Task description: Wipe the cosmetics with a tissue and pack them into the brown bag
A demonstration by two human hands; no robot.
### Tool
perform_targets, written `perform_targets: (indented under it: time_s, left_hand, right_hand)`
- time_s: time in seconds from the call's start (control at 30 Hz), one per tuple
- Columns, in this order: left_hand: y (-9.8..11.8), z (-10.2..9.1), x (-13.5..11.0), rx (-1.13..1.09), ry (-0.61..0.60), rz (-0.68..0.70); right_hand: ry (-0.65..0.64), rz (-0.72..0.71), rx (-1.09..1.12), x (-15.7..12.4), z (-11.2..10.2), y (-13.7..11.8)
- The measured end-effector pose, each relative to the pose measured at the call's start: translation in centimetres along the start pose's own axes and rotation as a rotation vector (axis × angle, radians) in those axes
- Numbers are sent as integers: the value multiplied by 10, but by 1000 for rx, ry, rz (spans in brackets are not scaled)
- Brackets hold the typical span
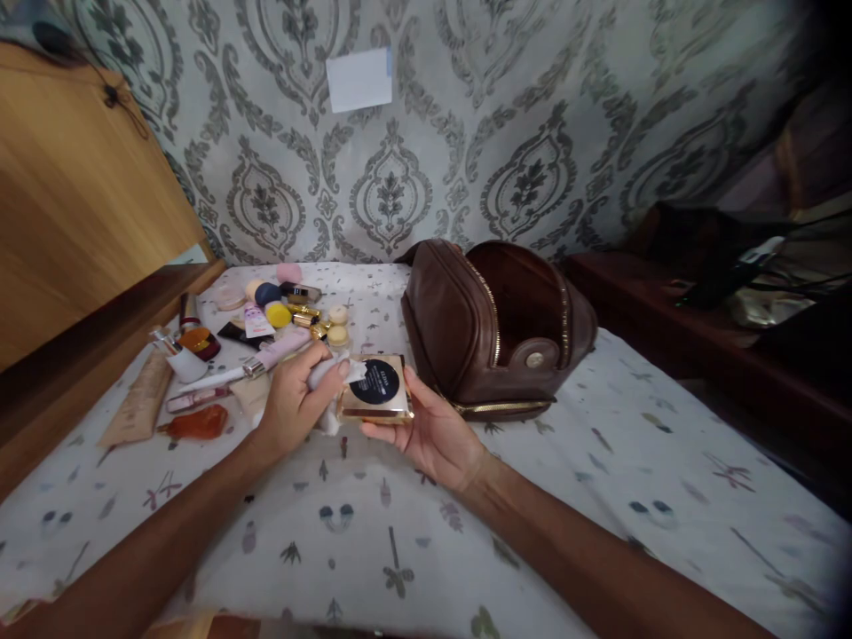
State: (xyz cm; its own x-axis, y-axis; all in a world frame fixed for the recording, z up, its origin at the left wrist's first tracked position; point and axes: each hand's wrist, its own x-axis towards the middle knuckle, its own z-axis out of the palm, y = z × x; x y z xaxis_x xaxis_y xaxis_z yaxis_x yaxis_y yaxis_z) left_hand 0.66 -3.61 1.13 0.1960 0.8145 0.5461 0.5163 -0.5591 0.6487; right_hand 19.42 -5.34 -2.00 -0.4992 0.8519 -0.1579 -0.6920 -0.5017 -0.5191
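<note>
My right hand (436, 435) grips a square gold compact (374, 410) with a round black label by its right side and underside. A crumpled white wipe (319, 377) is bunched in my left hand (296, 399), its end touching the compact's label. Just right of my hands stands a brown leather cosmetic bag (443, 324), its gold zip undone and its top gaping. To the left lie several cosmetics: a beige tube (143, 395), an amber bottle (200, 422), a white cup of brushes (186, 364), a yellow sponge (278, 313) and small cream-lidded jars (338, 335).
A patterned white cloth (373, 515) covers the surface. Wooden edging (86, 355) bounds it at left, and a dark red ledge (698, 382) at right holds cables and dark items. Behind is a patterned wall (392, 177) with a white card (359, 80).
</note>
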Motion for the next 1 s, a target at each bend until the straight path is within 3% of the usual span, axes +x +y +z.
perform_targets:
  time_s: [0.2,0.37,0.67,1.0]
  left_hand:
    - [-3,-1,2,-78,24,-96]
    - [-5,-1,6,-177,44,-164]
    - [-6,5,2,-294,5,-160]
    - [-14,2,7,-260,62,-178]
  right_hand:
    - [-40,-85,-89,0,2,2]
    - [-99,-73,-128,-2,2,3]
    - [15,-49,43,1,1,-5]
    - [41,-88,-14,6,-8,6]
